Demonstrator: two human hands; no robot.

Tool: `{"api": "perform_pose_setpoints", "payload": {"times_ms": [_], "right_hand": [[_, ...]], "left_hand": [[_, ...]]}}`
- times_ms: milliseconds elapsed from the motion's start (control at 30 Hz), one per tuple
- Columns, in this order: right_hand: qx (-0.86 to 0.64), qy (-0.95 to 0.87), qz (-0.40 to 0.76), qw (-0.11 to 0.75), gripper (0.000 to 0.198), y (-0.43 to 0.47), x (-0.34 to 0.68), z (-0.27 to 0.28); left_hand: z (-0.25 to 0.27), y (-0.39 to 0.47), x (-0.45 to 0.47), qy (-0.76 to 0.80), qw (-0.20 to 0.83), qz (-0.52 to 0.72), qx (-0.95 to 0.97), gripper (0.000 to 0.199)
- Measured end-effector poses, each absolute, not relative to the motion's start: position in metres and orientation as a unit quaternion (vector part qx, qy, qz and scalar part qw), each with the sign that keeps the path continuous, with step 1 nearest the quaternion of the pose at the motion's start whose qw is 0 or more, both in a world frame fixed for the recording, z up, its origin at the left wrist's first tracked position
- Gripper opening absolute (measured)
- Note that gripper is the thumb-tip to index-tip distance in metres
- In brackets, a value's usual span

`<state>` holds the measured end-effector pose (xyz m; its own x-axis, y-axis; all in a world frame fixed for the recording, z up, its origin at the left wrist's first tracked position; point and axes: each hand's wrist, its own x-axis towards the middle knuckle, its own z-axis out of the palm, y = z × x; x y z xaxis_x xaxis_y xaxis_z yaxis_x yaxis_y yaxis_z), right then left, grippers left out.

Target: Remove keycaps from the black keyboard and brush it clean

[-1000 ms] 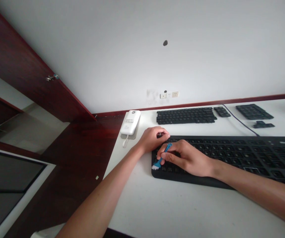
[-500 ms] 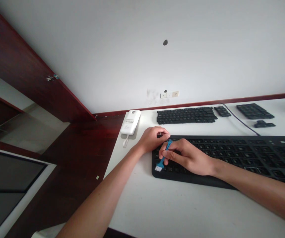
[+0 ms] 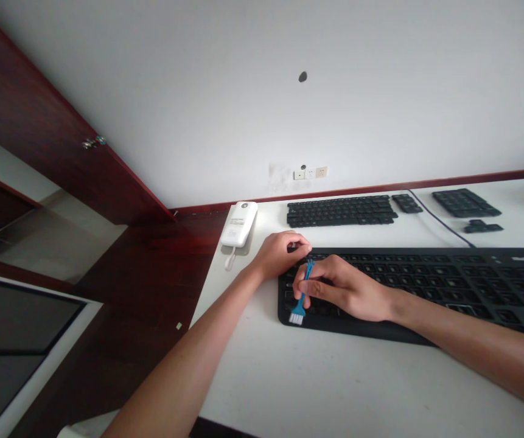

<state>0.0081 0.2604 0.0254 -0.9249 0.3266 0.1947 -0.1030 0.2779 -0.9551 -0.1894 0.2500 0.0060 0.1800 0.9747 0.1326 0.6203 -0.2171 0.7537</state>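
A small blue cleaning brush [image 3: 299, 309] with white bristles is pinched in my right hand [image 3: 346, 289]. Its bristles touch or hover just over the front left corner of a black keyboard base [image 3: 371, 331], whose keycaps are off. My left hand [image 3: 282, 252], fingers curled, grips the base at its back left corner. Both hands cover part of the left key area, so the sockets there are hidden.
Removed keycaps [image 3: 341, 211] lie in blocks behind the base, with smaller groups [image 3: 467, 202] to the right. A cable [image 3: 442, 220] runs between them. A white device with a strap [image 3: 238, 225] rests near the left edge of the white table [image 3: 335, 389].
The brush head has moved slightly right and toward me, from the lower left sockets onto the front rim, and stands more upright. My left hand stays at the corner.
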Motion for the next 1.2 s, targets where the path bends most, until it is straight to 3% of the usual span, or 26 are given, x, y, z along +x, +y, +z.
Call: {"api": "perform_pose_setpoints", "payload": {"times_ms": [767, 1000, 1200], "right_hand": [[-0.089, -0.785, 0.585, 0.184, 0.045, 0.2625, 0.0113, 0.0220], [-0.040, -0.810, 0.558, 0.176, 0.033, 0.2589, 0.0097, 0.0279], [-0.051, -0.798, 0.571, 0.186, 0.034, 0.2599, 0.0079, 0.0278]], "left_hand": [[0.0054, 0.2502, -0.1890, 0.557, 0.283, 0.321, 0.712, 0.022], [0.0075, 0.2486, -0.1877, 0.554, 0.283, 0.323, 0.713, 0.022], [0.0083, 0.2483, -0.1870, 0.564, 0.284, 0.315, 0.709, 0.022]]}}
